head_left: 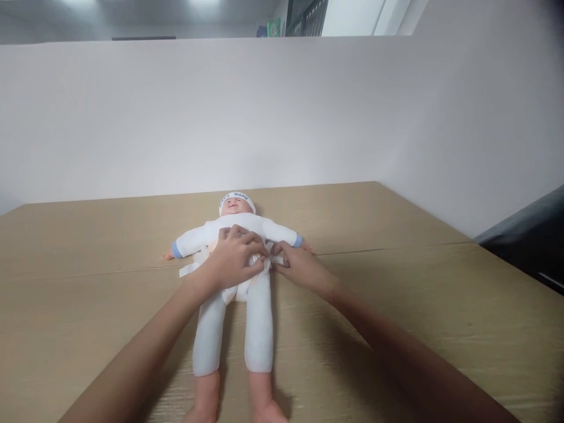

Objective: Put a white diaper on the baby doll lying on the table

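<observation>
A baby doll in white clothes and a white cap lies on its back, feet toward me. Around its hips is a white diaper, with one loose tab sticking out at the left. My left hand lies over the doll's belly, fingers bent, its fingertips at the diaper's right side. At the doll's right-hand side in view, my right hand is closed on a white diaper tab, thumb and fingers pinched.
The doll rests on a wooden table with a seam across it. A white wall rises behind the table. A dark object stands beyond the right edge.
</observation>
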Tool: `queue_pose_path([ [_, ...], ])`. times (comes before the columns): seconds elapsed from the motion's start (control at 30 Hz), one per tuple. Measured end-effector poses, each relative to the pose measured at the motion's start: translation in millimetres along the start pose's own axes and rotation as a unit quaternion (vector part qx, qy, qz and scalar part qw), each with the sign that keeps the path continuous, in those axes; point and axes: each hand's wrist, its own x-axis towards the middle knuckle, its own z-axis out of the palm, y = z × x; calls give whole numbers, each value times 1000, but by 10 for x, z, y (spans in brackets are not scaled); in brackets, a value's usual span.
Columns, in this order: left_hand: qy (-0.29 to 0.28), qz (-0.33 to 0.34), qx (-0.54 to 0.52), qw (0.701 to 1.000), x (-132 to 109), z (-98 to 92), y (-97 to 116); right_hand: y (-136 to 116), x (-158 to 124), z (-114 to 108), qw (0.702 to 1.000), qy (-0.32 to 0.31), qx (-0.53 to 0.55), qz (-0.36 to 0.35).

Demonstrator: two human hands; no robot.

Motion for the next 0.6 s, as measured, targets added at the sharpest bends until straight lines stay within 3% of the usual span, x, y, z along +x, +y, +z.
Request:
queue_pose_path([
  [0.43, -6, -109, 49, 993, 350, 109, 80, 33, 16, -2, 998, 34, -8, 44],
  [0.6, 8, -130, 63, 989, 407, 181, 131, 147, 133, 16, 998, 12, 36, 58],
])
